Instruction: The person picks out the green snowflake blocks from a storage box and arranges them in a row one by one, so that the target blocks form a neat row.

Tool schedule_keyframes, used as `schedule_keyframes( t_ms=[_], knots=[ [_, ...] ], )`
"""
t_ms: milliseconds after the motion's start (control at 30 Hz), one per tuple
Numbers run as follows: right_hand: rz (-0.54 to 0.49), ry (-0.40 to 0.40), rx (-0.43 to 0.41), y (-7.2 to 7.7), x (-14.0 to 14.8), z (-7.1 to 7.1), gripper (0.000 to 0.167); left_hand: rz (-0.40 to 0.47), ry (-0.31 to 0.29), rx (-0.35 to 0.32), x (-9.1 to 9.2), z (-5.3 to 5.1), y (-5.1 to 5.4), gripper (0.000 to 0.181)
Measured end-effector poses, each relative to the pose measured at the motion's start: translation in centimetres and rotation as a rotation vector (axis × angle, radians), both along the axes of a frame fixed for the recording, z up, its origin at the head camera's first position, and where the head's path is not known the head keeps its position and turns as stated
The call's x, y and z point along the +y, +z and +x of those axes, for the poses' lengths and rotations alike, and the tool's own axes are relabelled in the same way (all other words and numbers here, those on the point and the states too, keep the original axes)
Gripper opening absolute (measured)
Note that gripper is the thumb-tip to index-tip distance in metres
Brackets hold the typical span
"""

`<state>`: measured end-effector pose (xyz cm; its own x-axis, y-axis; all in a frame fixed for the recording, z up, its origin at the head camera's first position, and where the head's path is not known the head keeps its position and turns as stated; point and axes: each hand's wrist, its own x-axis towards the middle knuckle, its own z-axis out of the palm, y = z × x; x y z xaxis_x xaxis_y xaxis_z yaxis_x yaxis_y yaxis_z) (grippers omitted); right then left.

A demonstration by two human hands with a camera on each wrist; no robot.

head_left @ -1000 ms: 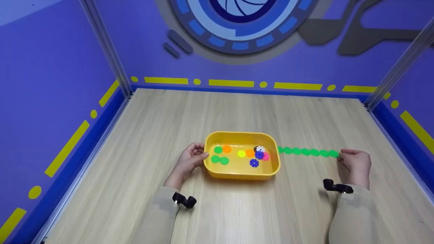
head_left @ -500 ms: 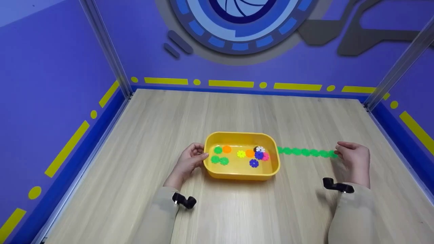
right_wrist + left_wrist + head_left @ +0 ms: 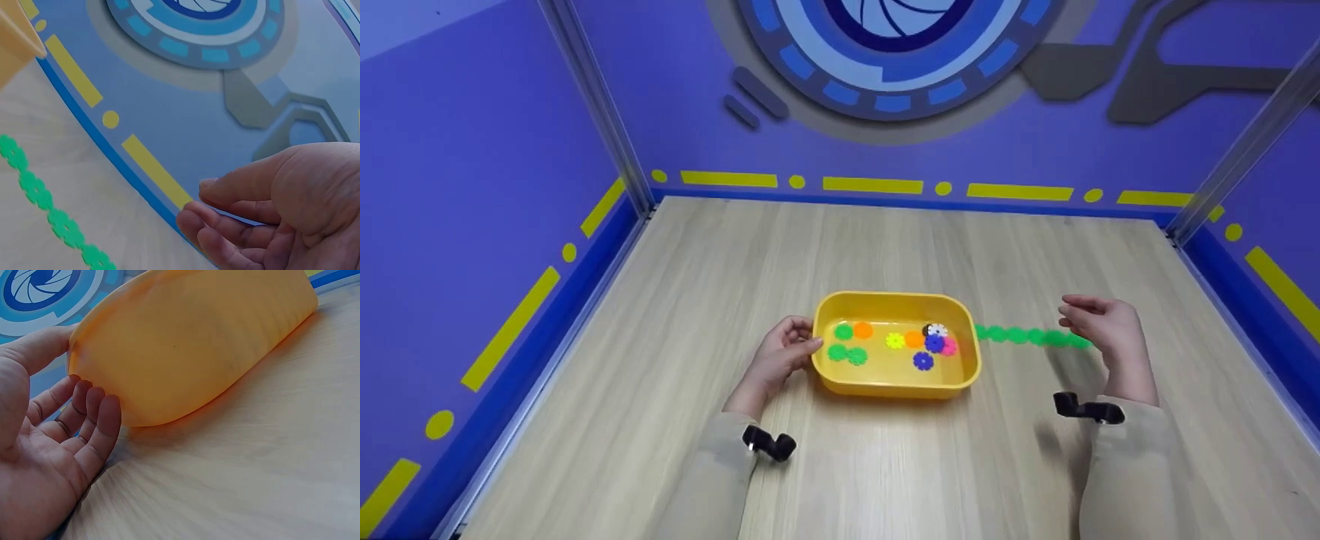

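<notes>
The yellow bin (image 3: pixel 896 390) stands on the table with several loose notched discs in it: green, orange, yellow, blue, pink, white and a dark one. My left hand (image 3: pixel 780 360) pinches its left rim, thumb over the edge and fingertips against the outer wall (image 3: pixel 185 354). From the bin's right side a straight chain of green discs (image 3: pixel 1020 335) runs rightward on the wood. Above the chain's right end hovers my right hand (image 3: pixel 1114 337), fingers loosely bent with nothing between them; in the right wrist view the hand (image 3: pixel 281 208) is apart from the green chain (image 3: pixel 36 190).
Blue-purple panels (image 3: pixel 877 161) with yellow markings enclose the wooden tabletop (image 3: pixel 735 255) at the back and both sides. Metal posts stand at the two back corners. Each sleeve carries a black wrist device.
My right hand has let go of the chain's right end, lifted and moved left above it. My left hand and the bin have stayed in place.
</notes>
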<state>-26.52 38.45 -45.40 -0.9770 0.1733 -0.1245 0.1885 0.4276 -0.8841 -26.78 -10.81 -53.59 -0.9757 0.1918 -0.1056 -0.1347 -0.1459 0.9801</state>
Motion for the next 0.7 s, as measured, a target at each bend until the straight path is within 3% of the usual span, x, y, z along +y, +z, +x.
schedule_keyframes(
  t_ms=[233, 700],
  knots=[
    [-0.020, 0.078, 0.016, 0.6, -1.9, -0.5, 0.055, 0.006, 0.003, 0.005, 0.0, 0.0, 0.0, 0.036],
    [0.092, 0.149, 0.072, 1.5, -5.6, -0.4, 0.050, 0.010, 0.000, 0.013, 0.1, 0.1, 0.2, 0.034]
  ],
)
